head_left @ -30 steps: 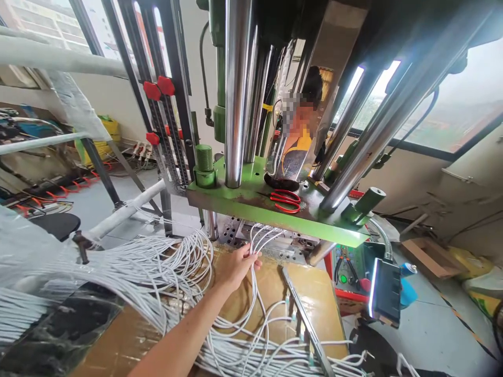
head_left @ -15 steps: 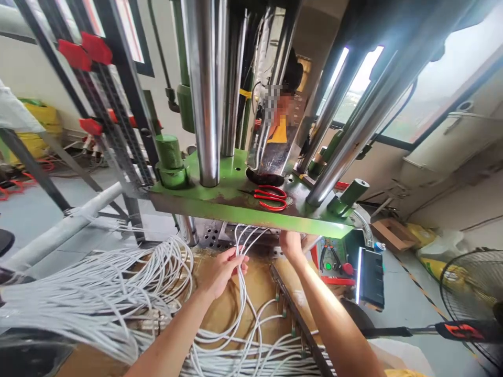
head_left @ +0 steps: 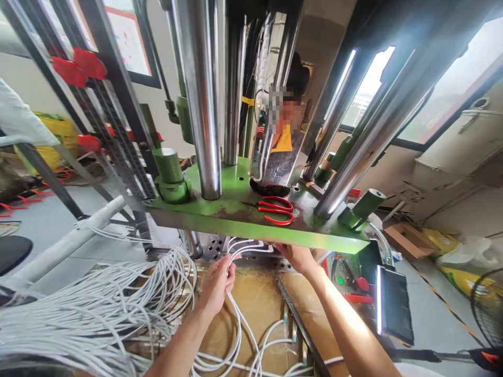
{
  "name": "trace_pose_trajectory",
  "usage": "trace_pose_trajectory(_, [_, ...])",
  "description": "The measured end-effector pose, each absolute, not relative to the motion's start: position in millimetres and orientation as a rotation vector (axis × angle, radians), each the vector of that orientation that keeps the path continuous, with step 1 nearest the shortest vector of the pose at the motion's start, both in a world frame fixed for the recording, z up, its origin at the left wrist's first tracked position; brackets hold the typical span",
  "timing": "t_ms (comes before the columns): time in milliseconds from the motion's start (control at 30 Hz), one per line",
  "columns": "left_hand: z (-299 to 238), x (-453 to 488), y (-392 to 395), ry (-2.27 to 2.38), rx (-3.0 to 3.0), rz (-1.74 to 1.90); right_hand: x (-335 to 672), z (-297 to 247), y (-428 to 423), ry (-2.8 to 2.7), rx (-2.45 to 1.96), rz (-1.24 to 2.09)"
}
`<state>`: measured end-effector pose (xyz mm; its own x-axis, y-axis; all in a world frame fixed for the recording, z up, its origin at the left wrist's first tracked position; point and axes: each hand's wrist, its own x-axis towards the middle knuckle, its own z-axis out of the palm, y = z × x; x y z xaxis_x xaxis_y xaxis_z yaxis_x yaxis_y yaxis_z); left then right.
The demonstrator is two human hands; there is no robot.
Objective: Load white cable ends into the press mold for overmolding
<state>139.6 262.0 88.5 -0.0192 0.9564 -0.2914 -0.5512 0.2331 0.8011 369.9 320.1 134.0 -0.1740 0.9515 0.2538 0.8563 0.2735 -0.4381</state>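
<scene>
My left hand (head_left: 219, 280) is closed around a small bunch of white cables (head_left: 238, 314), which run down from it onto the brown work surface. Beyond its fingers, the cable ends with white angled plugs (head_left: 270, 249) lie over the metal mould area (head_left: 222, 246) below the machine's green plate (head_left: 259, 230). My right hand (head_left: 296, 257) reaches under the front edge of that plate, close to the plugs. Its fingertips are partly hidden, so I cannot make out whether they hold anything. Red-handled scissors (head_left: 277, 209) rest on top of the plate.
A big heap of white cables (head_left: 98, 309) spreads over the left side. Steel columns (head_left: 200, 131) rise from the plate. A dark metal bar (head_left: 302, 324) lies right of centre. Pliers (head_left: 343, 269) sit in a tray at right, beside a lit lamp panel (head_left: 395, 303). A reflected person shows in the shiny panel.
The view has shifted a little. My left hand has drawn back slightly left with the cables, and their plug ends now show. My right hand's fingers have come partly into sight.
</scene>
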Motion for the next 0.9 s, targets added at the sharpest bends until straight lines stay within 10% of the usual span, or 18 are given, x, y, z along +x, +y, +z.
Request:
trace_pose_trajectory(567, [129.1, 145.6, 198.6, 1.055, 0.859, 0.708, 420.2, 117.9, 172.5, -1.450, -1.597, 1.390])
trace_pose_trajectory(767, [148.8, 159.9, 181.3, 1.069, 0.949, 0.632, 436.5, 107.1, 153.7, -1.421, -1.653, 1.319])
trace_pose_trajectory(900, [156.5, 166.7, 144.9, 0.838, 1.156, 0.569, 446.8, 106.8, 129.5, -1.709, -1.707, 0.677])
